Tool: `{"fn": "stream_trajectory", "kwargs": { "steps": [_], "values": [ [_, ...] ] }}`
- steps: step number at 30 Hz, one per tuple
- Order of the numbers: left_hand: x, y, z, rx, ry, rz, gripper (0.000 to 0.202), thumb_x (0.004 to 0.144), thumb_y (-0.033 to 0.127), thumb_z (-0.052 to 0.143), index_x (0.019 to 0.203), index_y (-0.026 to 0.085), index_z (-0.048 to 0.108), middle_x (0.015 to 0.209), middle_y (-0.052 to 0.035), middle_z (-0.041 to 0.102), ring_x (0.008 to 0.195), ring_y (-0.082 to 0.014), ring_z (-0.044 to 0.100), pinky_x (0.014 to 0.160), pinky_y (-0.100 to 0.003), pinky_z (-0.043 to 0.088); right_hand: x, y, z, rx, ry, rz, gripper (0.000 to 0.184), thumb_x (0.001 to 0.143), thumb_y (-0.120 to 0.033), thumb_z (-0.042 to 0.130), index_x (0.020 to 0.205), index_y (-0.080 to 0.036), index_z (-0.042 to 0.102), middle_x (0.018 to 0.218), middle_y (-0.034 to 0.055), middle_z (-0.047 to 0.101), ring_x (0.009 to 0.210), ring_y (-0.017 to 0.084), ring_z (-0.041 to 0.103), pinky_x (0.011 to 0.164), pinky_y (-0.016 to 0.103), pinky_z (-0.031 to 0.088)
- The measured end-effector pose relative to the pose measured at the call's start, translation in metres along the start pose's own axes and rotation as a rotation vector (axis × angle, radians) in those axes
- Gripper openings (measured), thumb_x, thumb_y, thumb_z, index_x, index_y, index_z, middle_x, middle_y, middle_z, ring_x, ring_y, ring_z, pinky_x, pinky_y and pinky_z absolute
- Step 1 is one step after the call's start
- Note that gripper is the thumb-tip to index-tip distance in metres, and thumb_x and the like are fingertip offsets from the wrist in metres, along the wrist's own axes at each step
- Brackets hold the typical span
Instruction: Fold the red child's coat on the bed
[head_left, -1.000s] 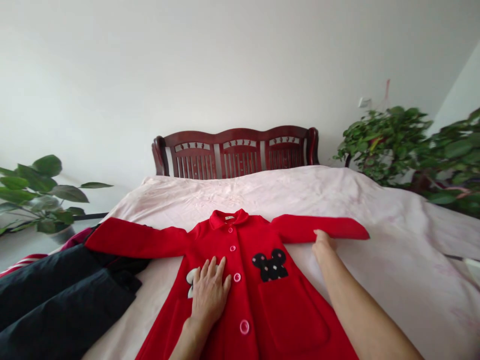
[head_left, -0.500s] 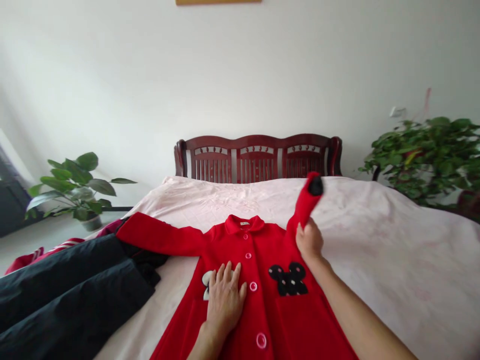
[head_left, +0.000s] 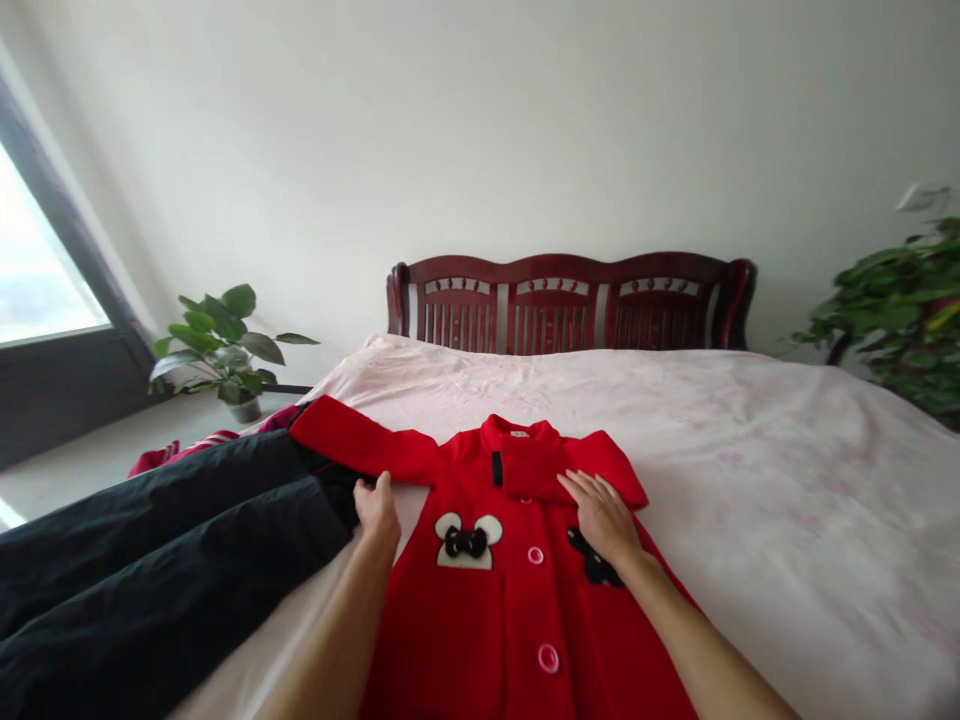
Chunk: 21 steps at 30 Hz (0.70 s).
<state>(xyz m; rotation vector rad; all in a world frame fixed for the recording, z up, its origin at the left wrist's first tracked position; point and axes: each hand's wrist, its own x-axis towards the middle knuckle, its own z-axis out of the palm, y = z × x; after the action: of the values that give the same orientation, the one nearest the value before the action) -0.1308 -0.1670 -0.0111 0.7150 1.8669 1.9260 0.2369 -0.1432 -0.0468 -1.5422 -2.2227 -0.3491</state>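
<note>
A red child's coat [head_left: 487, 620] with pink buttons and mouse-shaped patches lies face up on the pink bedsheet [head_left: 750, 480]. Its right sleeve [head_left: 555, 465] is folded across the chest, and my right hand [head_left: 600, 515] lies flat on it, fingers spread. My left hand [head_left: 376, 505] grips the lower edge of the coat's left sleeve [head_left: 337, 440], which stretches out toward the left.
A dark garment [head_left: 150, 560] lies at the bed's left side over a striped red cloth [head_left: 180, 452]. A dark wooden headboard [head_left: 570, 305] stands at the far end. Potted plants stand at left [head_left: 225, 345] and right [head_left: 907, 300]. A window [head_left: 37, 280] is on the left.
My right hand has carried the right sleeve up and over and laid it across the coat's chest. My left hand has left the coat's front and taken hold of the left sleeve.
</note>
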Motion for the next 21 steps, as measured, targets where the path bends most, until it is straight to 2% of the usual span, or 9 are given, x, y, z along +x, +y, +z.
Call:
{"fn": "stream_trajectory", "kwargs": {
  "steps": [3,5,8,11,14,17,19,21],
  "values": [
    [0.044,0.017,0.002,-0.014,0.045,-0.091,0.038,0.094,0.036,0.062,0.126,0.017,0.058,0.124,-0.0099,0.063,0.104,-0.0225,0.065,0.087,-0.044,0.057,0.0,-0.001,0.001,0.01,0.011,0.0,0.062,0.084,0.0,0.036,0.136,-0.02,0.062,0.14,0.008,0.061,0.132,0.022,0.054,0.115,0.043,0.036],
    [0.064,0.028,0.006,-0.01,0.07,-0.124,0.038,0.094,0.038,0.062,0.125,0.017,0.059,0.123,-0.0091,0.063,0.102,-0.0214,0.065,0.085,-0.042,0.058,-0.001,-0.001,0.002,0.015,0.019,0.001,0.062,0.083,0.0,0.036,0.136,-0.02,0.062,0.14,0.008,0.061,0.132,0.022,0.054,0.115,0.043,0.036],
    [0.079,0.044,0.016,0.03,0.091,-0.125,0.038,0.094,0.038,0.062,0.126,0.017,0.059,0.123,-0.0092,0.063,0.102,-0.0217,0.065,0.085,-0.042,0.058,-0.001,-0.001,0.002,0.012,0.015,0.005,0.061,0.084,-0.001,0.036,0.136,-0.019,0.062,0.141,0.0073,0.06,0.132,0.022,0.053,0.116,0.042,0.035],
    [0.078,0.062,0.031,0.112,0.057,-0.015,0.037,0.095,0.035,0.06,0.127,0.017,0.057,0.121,-0.0094,0.063,0.1,-0.0208,0.065,0.083,-0.04,0.058,-0.001,-0.001,0.0,0.021,-0.001,0.01,0.062,0.083,0.0,0.036,0.137,-0.018,0.06,0.142,0.0073,0.06,0.133,0.022,0.053,0.116,0.042,0.034],
    [0.058,0.082,0.051,0.241,-0.097,0.219,0.039,0.093,0.023,0.056,0.131,0.013,0.052,0.111,-0.0093,0.065,0.097,-0.0215,0.065,0.085,-0.039,0.055,-0.001,-0.003,-0.003,0.034,-0.015,0.016,0.064,0.081,0.002,0.037,0.138,-0.017,0.059,0.142,0.0077,0.059,0.134,0.022,0.052,0.117,0.042,0.032],
    [0.016,0.091,0.072,0.412,-0.362,0.485,0.051,0.084,0.017,0.058,0.135,0.017,0.053,0.111,-0.0086,0.064,0.103,-0.0246,0.063,0.093,-0.039,0.051,-0.002,-0.005,-0.004,0.067,-0.003,0.016,0.066,0.078,0.002,0.038,0.138,-0.017,0.06,0.142,0.0075,0.059,0.134,0.023,0.051,0.118,0.043,0.031],
    [-0.02,0.082,0.084,0.53,-0.581,0.638,0.059,0.079,0.016,0.061,0.136,0.027,0.056,0.12,-0.0063,0.061,0.109,-0.0244,0.061,0.097,-0.036,0.048,-0.002,-0.005,-0.005,0.138,0.048,0.045,0.065,0.074,0.002,0.041,0.132,-0.018,0.063,0.138,0.0073,0.063,0.131,0.023,0.053,0.117,0.041,0.032],
    [-0.054,0.063,0.09,0.653,-0.782,0.74,0.064,0.074,0.016,0.064,0.133,0.037,0.059,0.126,-0.003,0.059,0.111,-0.0241,0.061,0.097,-0.034,0.049,-0.002,-0.003,-0.005,0.204,0.122,0.127,0.056,0.072,-0.001,0.045,0.12,-0.016,0.07,0.124,0.0106,0.069,0.122,0.025,0.058,0.112,0.04,0.038]
  ]
}}
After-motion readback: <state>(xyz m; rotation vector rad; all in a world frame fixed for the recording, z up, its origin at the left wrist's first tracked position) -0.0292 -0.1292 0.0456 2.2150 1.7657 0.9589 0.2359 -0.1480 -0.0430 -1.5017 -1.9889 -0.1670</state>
